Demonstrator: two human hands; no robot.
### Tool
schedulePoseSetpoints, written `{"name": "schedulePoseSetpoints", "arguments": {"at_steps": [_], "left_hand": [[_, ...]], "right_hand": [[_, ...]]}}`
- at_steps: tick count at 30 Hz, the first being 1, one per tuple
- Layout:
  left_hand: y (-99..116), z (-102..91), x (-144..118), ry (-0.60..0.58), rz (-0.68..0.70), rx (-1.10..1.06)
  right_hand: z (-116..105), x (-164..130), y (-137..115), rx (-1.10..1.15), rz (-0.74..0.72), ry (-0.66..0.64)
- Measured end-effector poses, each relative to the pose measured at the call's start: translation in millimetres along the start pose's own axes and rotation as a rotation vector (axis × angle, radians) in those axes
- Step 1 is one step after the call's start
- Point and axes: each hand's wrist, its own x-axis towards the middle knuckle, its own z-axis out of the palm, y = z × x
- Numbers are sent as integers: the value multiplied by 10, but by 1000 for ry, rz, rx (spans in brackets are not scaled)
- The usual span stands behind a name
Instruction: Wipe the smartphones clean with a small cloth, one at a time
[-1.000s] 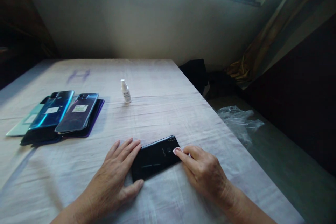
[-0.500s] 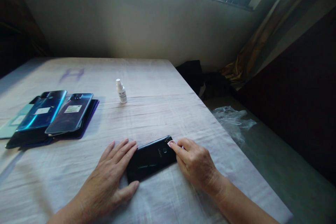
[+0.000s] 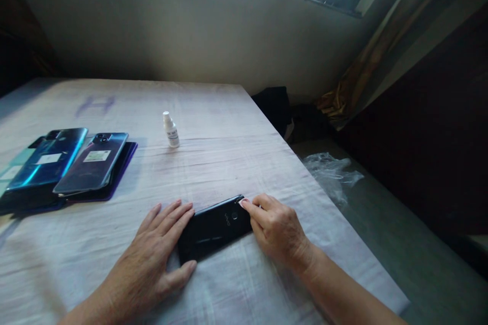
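A black smartphone (image 3: 213, 231) lies back side up on the white sheet, tilted slightly, with "vivo" lettering and a round sensor on it. My left hand (image 3: 152, 254) grips its left end, fingers at the far edge and thumb at the near corner. At the phone's right end, my right hand (image 3: 277, 228) pinches a small white wiping piece (image 3: 243, 203) against the camera corner. Whether that piece is cloth or cotton I cannot tell. The fingers hide part of it and part of the camera.
A small white dropper bottle (image 3: 171, 130) stands upright beyond the phone. Left of it lie several stacked phones (image 3: 91, 162), some with white labels. The table's edge (image 3: 305, 172) runs along the right, with clear plastic wrap (image 3: 330, 175) beyond and below it.
The whole view has shifted a little, so everything sits slightly further left. Both hands keep nearly the same hold; the right fingers stay at the phone's camera corner with the white piece.
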Motion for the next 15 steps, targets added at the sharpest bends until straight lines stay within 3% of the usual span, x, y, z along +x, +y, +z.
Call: {"name": "schedulePoseSetpoints", "arguments": {"at_steps": [15], "left_hand": [[-6, -1, -5, -4, -2, -20]], "right_hand": [[86, 149, 65, -7, 29, -22]]}}
